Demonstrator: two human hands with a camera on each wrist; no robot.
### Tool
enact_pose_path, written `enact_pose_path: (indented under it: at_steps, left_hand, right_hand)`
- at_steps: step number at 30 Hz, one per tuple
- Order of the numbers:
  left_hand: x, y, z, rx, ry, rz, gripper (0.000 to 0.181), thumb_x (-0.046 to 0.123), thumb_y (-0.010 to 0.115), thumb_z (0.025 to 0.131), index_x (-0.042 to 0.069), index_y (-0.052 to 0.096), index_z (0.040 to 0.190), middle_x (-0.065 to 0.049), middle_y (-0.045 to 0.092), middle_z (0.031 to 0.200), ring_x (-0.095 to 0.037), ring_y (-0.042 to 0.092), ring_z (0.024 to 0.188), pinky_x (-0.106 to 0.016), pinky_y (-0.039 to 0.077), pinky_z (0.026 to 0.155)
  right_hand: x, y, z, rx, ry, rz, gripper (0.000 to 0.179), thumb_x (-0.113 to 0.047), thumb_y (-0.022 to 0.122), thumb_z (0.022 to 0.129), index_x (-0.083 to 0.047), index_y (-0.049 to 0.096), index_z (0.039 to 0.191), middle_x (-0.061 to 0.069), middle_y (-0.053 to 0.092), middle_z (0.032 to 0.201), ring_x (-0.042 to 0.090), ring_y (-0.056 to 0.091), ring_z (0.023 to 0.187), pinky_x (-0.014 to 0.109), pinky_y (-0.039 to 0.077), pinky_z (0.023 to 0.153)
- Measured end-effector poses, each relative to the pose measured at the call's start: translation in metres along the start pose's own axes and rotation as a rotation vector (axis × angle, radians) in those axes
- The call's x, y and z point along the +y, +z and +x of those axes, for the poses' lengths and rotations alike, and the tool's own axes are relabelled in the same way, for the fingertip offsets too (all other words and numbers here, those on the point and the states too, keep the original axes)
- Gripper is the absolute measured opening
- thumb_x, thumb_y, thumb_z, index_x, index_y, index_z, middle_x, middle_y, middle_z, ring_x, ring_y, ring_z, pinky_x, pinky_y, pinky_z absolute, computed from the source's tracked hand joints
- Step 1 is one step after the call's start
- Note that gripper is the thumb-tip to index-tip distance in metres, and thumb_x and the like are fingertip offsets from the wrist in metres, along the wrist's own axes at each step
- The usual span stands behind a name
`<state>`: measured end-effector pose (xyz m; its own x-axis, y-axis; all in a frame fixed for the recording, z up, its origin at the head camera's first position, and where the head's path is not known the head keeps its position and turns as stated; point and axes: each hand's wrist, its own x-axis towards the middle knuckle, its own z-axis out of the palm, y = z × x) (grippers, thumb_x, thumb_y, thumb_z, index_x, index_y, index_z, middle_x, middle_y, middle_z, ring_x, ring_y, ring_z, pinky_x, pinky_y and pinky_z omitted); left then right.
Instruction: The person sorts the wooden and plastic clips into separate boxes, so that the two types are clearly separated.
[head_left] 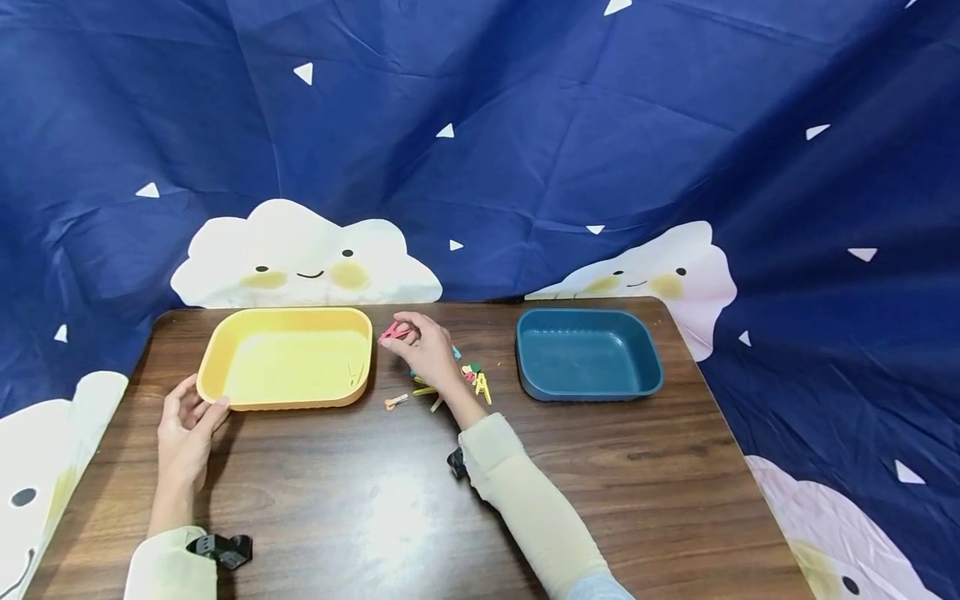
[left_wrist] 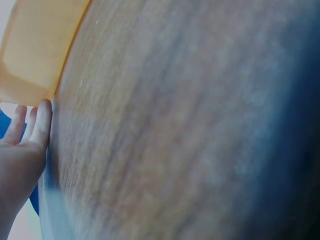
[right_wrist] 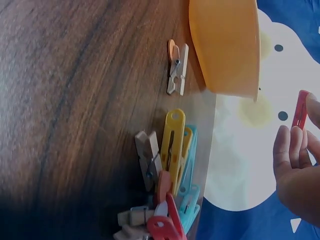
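My right hand (head_left: 429,348) pinches a red plastic clothespin (head_left: 394,332) between thumb and fingers, close to the right end of the yellow bin (head_left: 258,402). In the right wrist view that clothespin (right_wrist: 300,111) stands up from the fingertips. At the bin's front left corner my left hand (head_left: 184,433) rests, its extended fingers (left_wrist: 44,120) touching the wall. A yellow clothespin (head_left: 356,375) lies inside the bin at its right end. Below my right wrist is a loose pile of clothespins, including yellow (right_wrist: 172,145), light blue (right_wrist: 189,200) and wooden (right_wrist: 149,162) ones, partly hidden in the head view.
A dark blue bin (head_left: 592,393) stands at the right on the brown wooden table (head_left: 360,517). One wooden clothespin with an orange piece (head_left: 396,402) lies apart, just right of the yellow bin. Behind the table hangs a blue curtain (head_left: 487,183) with clouds.
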<state>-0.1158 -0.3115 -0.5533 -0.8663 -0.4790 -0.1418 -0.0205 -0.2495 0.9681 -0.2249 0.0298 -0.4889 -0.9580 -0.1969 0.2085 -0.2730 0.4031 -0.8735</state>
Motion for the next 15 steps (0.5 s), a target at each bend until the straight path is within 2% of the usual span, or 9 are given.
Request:
enact_pose_path:
  at_steps: [9,15]
  left_hand:
    - [0.002,0.001,0.001,0.008,-0.022,-0.01,0.063,-0.011,0.068,0.09,0.016,0.049,0.144,-0.001,0.053,0.122,-0.009,0.057,0.107,-0.013,0.055,0.078]
    - [0.001,0.002,0.002,0.019,-0.024,-0.015,0.063,-0.013,0.067,0.09,0.016,0.05,0.143,-0.001,0.054,0.121,-0.009,0.057,0.106,-0.013,0.055,0.078]
  right_hand:
    - [-0.004,0.012,0.001,-0.01,-0.02,-0.06,0.046,-0.023,0.086,0.084,-0.006,0.07,0.124,0.001,0.069,0.099,0.009,0.059,0.08,0.02,0.05,0.071]
    - [-0.007,0.02,-0.001,-0.037,-0.009,-0.06,0.046,-0.025,0.085,0.085,-0.007,0.07,0.125,0.003,0.069,0.105,0.013,0.061,0.09,0.022,0.049,0.082]
